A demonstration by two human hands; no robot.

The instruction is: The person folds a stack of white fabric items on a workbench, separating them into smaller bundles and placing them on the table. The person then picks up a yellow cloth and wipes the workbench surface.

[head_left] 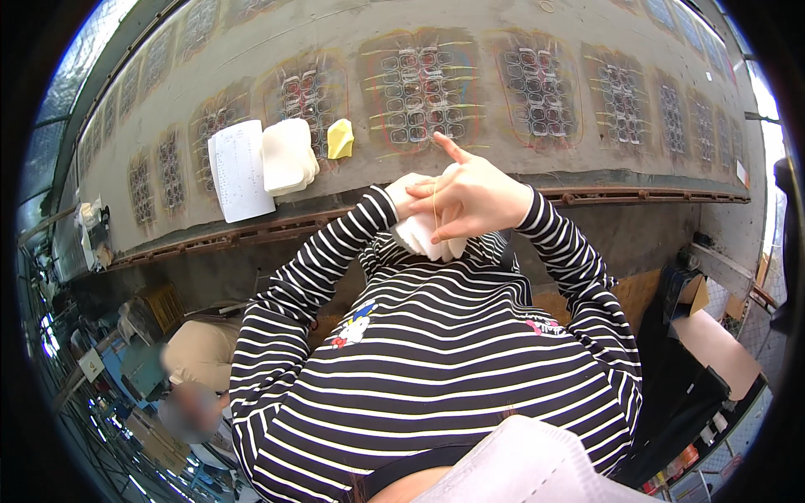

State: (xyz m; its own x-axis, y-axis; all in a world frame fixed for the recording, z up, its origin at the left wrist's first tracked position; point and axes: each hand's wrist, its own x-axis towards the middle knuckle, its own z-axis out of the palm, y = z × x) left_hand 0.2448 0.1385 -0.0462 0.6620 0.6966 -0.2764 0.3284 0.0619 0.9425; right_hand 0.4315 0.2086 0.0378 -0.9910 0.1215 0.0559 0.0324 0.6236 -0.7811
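At the table's near edge, my left hand is closed round a stack of white fabric-like pieces, which hangs below the fingers against my striped top. Over it is my right hand, index finger pointing out toward the table and the other fingers spread across the left hand. A thin yellow rubber band is stretched on the right hand's fingers, close to the stack. The right hand hides part of the left hand and of the pieces.
On the grey table lie a written paper sheet, a stack of cream pieces and a crumpled yellow scrap. Rows of outlined patterns mark its top. A rusty rail runs along the near edge. Another person is behind at left.
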